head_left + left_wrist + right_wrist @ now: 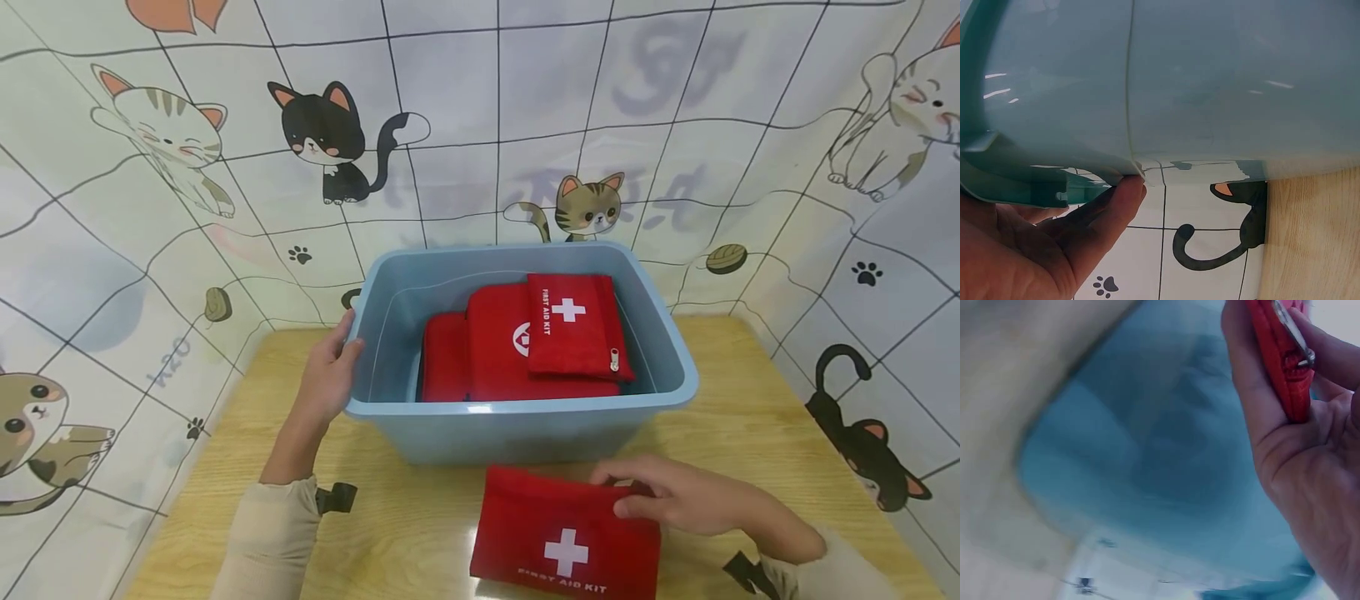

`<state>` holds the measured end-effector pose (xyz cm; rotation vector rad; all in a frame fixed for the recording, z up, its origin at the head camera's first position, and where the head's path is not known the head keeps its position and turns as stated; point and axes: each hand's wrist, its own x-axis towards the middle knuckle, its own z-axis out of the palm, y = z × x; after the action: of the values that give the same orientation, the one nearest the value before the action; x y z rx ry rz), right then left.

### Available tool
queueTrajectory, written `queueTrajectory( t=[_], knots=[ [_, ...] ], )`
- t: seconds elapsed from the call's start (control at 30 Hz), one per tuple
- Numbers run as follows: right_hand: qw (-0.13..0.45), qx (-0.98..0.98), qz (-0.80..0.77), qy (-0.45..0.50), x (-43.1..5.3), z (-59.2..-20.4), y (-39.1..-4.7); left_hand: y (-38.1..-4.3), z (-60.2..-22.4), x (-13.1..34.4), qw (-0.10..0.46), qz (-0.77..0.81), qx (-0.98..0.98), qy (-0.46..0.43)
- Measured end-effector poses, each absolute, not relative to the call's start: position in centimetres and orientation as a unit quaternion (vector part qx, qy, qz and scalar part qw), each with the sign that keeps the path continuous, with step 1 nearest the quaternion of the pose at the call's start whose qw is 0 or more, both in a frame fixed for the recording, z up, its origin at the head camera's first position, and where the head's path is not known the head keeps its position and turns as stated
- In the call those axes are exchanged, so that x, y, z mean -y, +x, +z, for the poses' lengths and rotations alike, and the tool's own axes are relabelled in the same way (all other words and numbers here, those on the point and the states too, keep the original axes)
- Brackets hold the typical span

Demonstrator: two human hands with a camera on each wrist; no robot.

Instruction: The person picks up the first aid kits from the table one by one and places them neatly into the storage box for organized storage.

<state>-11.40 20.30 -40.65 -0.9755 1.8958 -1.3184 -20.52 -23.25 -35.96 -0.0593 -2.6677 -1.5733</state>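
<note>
A red first aid pouch (540, 529) with a white cross is pinched at its upper right edge by my right hand (690, 496), in front of a blue plastic tub (517, 437). The right wrist view shows the pouch's zipper edge (1291, 362) between thumb and fingers. My left hand (330, 371) grips the tub's left rim, and the left wrist view has its fingers (1113, 212) under the rim, against the outer wall. Inside the tub lie a small red pouch (592, 342), a larger red bag (495, 350) partly beneath it, and another red case (445, 358) at the left.
The tub stands on a wooden table (360, 533) close to the back wall. A sheet with cat drawings and a black grid (457, 125) covers the walls behind and at both sides. Black straps (337, 497) show at the sleeves' cuffs.
</note>
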Motion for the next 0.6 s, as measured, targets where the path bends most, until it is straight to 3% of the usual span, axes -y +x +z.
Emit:
queueTrajectory(
  t=[0.33,0.6],
  knots=[
    [0.276,-0.701,-0.546,-0.367,-20.3,-33.0,-11.8,-20.3,-35.7,23.2,0.023,-0.509,0.86,-0.02],
    [0.148,-0.741,-0.557,-0.344,-18.8,-29.1,-13.7,-20.2,-35.6,23.1,0.023,-0.512,0.859,-0.019]
  ],
)
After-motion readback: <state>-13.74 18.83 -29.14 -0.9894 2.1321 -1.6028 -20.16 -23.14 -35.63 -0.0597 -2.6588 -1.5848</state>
